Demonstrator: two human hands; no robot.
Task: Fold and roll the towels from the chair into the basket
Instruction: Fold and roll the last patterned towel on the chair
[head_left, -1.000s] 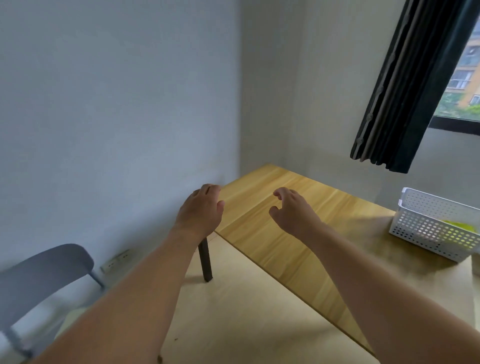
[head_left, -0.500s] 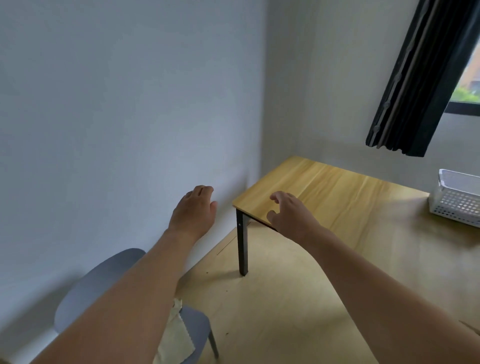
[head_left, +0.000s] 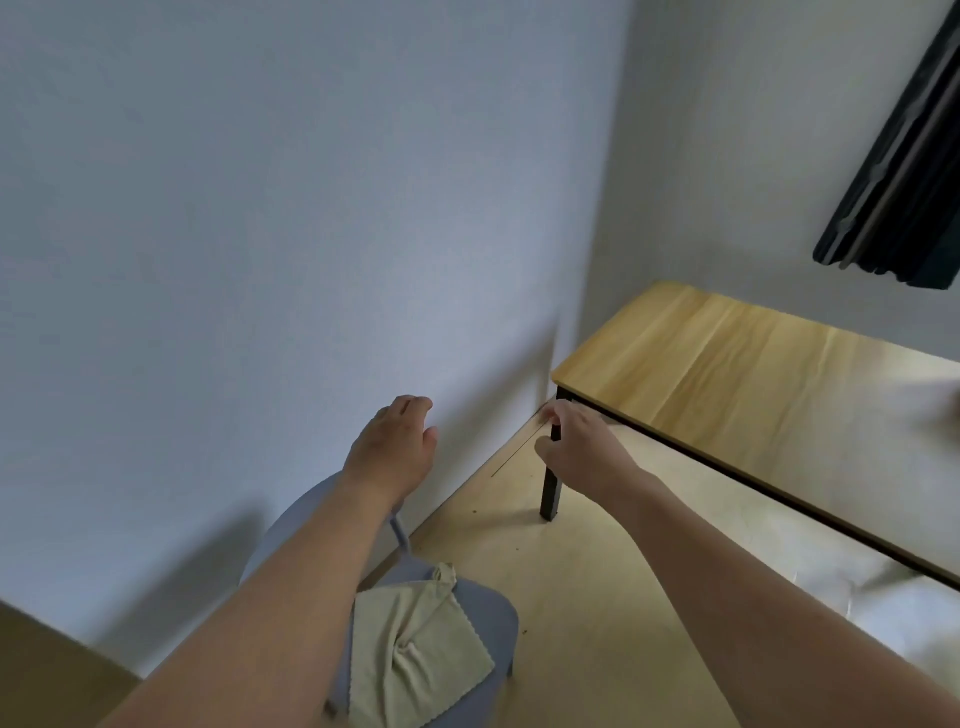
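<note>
A pale towel lies rumpled on the grey chair seat, nearest the viewer, its long axis running from the seat's front toward the backrest. Above it, the left hand and right hand hover apart, fingers loosely curled, holding nothing. Beyond are a light wood floor, a wooden table at right, a white wall and a dark curtain.

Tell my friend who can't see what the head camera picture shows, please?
Two bare arms reach forward, left hand and right hand both empty, above a pale cream towel lying crumpled on a grey-blue chair. A light wooden table stands to the right, by a white wall.
</note>
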